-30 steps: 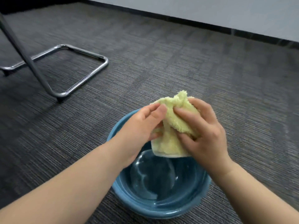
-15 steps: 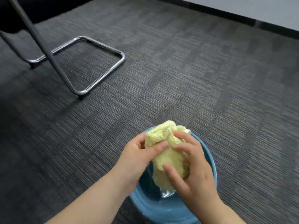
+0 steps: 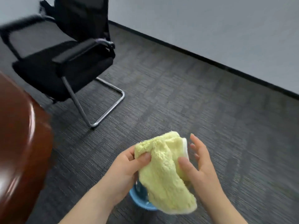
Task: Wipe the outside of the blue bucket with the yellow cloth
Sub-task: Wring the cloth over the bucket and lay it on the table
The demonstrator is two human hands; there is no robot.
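Carpet (image 3: 194, 94); yellow cloth (image 3: 163, 173) over blue bucket (image 3: 139, 198), in L hand (image 3: 127, 168) pinch, R hand (image 3: 199, 167) spread.

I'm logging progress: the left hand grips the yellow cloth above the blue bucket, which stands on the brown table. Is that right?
Not quite. The head view shows the blue bucket standing on the grey carpet, not on the brown table. The left hand does grip the yellow cloth above it.
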